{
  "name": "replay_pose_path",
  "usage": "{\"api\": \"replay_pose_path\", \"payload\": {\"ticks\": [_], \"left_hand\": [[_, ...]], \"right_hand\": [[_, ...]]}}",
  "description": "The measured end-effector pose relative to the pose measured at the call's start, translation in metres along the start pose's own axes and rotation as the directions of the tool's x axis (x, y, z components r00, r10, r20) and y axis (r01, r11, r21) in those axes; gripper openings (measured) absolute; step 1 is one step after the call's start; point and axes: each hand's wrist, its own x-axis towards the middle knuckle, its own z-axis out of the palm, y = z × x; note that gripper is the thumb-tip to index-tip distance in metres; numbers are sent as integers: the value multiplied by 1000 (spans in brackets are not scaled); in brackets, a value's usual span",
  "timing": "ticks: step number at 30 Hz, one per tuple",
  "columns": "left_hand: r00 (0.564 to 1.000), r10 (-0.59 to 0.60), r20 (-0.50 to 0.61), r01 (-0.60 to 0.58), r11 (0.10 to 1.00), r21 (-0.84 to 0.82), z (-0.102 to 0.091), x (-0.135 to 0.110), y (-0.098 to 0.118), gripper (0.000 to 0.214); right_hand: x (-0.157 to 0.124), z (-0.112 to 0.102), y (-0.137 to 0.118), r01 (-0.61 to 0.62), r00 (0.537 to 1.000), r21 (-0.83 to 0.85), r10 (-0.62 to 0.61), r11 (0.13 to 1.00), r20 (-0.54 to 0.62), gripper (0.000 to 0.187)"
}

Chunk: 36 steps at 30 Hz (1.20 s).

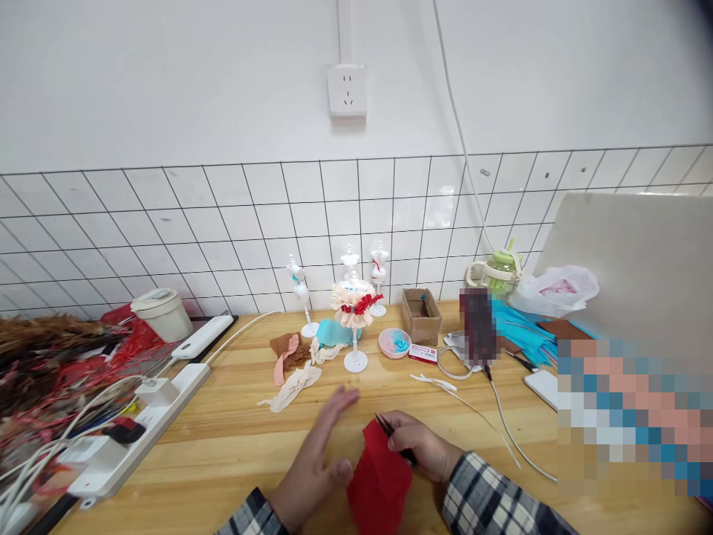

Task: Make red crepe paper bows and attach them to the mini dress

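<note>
A piece of red fabric (379, 479) lies on the wooden table (234, 438) right in front of me. My left hand (317, 464) stands on edge just left of it, fingers stretched out and together, thumb touching the fabric's left edge. My right hand (423, 446) is closed on black tweezers (390, 431), whose tips point at the fabric's upper corner.
A small white mannequin stand (355, 312) in a cream and red ruffle stands mid-table, with three more (379, 271) behind it. Fabric scraps (292, 371), a pink dish (394, 342), a cardboard box (422, 316), a phone on a cable (477, 327) and a power strip (145, 416) lie around.
</note>
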Motion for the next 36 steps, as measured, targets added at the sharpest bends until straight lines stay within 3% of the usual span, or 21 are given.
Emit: {"api": "replay_pose_path", "payload": {"ticks": [1,3,8,13,17,19,23,25,32,36], "left_hand": [[992,-57,113,59,998,-11,6,-2,1,69],[965,-113,237,135,988,-79,17,-3,0,69],[908,-259,329,324,932,-160,27,-1,-7,41],[904,-334,267,420,807,-414,16,1,-4,38],[907,-420,39,360,724,-589,0,8,-2,29],[903,-426,-61,300,724,-621,-9,12,-6,28],[924,-373,-89,249,760,-601,-18,15,-13,31],[929,-364,-71,261,777,-573,-17,14,-14,34],[929,-370,-24,332,857,-395,-10,13,-18,46],[933,-358,-33,324,878,-353,-10,15,-22,50]], "right_hand": [[-3,1,-4,-27,998,-2,27,1000,51,25],[-6,0,-11,-26,997,36,23,999,80,22],[-4,-5,-13,77,996,82,-74,994,-42,11],[6,-6,-4,105,983,80,-92,991,-156,24],[8,-5,-5,99,966,-57,-110,993,-233,49],[5,-4,-6,34,982,-85,-49,996,-183,51],[-2,0,-5,-185,983,-43,184,982,-29,49],[-4,2,-3,-228,974,-111,228,967,-11,49],[0,6,0,-71,995,-347,41,935,-92,54],[5,6,4,-89,982,-450,2,889,-191,60]]}}
